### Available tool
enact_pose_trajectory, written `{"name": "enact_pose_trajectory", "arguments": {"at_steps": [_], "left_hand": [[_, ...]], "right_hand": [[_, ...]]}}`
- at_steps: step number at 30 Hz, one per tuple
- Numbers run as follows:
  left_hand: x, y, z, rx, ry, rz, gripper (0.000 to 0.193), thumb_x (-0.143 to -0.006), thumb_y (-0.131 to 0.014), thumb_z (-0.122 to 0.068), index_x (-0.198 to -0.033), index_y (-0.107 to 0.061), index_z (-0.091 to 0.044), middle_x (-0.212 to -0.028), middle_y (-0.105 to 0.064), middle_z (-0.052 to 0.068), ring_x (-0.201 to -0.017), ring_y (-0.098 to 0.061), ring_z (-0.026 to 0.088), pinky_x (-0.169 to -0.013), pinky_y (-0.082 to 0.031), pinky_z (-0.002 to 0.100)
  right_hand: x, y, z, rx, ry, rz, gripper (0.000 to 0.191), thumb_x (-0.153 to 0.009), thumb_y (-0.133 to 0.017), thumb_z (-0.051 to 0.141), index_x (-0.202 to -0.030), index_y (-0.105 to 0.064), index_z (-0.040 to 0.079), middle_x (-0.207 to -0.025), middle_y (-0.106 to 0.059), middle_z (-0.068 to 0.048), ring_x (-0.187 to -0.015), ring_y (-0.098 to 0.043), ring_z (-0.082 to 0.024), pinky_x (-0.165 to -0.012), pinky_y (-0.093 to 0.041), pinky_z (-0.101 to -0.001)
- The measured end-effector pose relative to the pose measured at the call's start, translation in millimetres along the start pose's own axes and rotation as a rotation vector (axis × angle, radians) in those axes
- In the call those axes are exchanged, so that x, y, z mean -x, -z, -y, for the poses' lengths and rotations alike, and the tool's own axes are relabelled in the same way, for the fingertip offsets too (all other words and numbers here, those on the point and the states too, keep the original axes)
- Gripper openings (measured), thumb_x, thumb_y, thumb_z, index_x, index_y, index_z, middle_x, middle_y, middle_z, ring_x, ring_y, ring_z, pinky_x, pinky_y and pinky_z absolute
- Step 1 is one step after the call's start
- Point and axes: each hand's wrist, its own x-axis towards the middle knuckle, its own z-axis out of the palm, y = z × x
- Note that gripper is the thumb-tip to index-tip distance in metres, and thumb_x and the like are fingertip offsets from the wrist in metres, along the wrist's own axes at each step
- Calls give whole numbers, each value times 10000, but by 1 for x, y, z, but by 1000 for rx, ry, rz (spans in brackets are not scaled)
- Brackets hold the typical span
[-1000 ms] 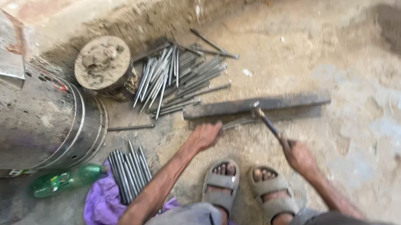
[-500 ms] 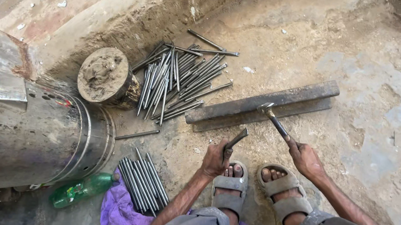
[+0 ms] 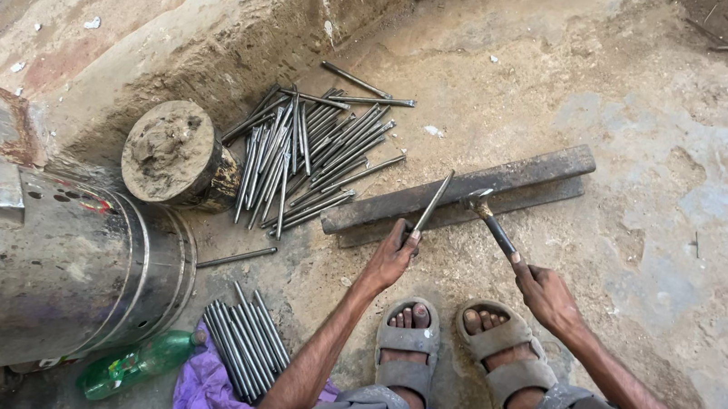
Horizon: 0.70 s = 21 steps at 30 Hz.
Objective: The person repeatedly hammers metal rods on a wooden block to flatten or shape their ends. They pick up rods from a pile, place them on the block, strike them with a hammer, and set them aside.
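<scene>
On the dirt floor, left hand point(image 3: 390, 260) gripping rod point(image 3: 431, 205) on iron bar point(image 3: 462, 188), right hand point(image 3: 546, 294) gripping hammer point(image 3: 494, 227), rod pile point(image 3: 305, 157) beyond.

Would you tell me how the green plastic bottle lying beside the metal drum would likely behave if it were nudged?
The green bottle lies on its side, so it would probably roll easily. It looks thin-walled plastic, so likely light and apt to dent when squeezed. The metal drum and purple cloth flank it and might stop it soon.
</scene>
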Motion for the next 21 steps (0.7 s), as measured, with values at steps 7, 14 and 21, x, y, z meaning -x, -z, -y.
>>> {"name": "enact_pose_trajectory", "arguments": {"at_steps": [7,14,21], "left_hand": [[2,-14,-18,230,708,380,424,-1088,-375,-456,-1090,-607,-101,-912,-687,173,-885,-702,353,-815,-538,508],[-8,-2,-34,91,717,354,349,-1077,-403,-405,-1134,-578,-109,-1001,-718,201,-965,-682,442,-818,-512,564],[-11,1,-37,3,672,325,308,-1053,-457,-370,-1173,-591,-120,-1013,-718,218,-960,-676,475,-792,-512,588]], "right_hand": [[26,28,31,58,27,-33,670,-994,-384,678,-971,-729,104,-551,-424,5,-427,-309,-117,-384,-293,-369],[42,63,78,-145,329,-154,599,-1028,-378,643,-914,-637,115,-548,-456,30,-407,-366,-90,-324,-338,-330],[20,31,70,-133,249,-108,591,-1012,-357,606,-847,-658,125,-515,-454,-16,-394,-364,-156,-341,-286,-402]]}}
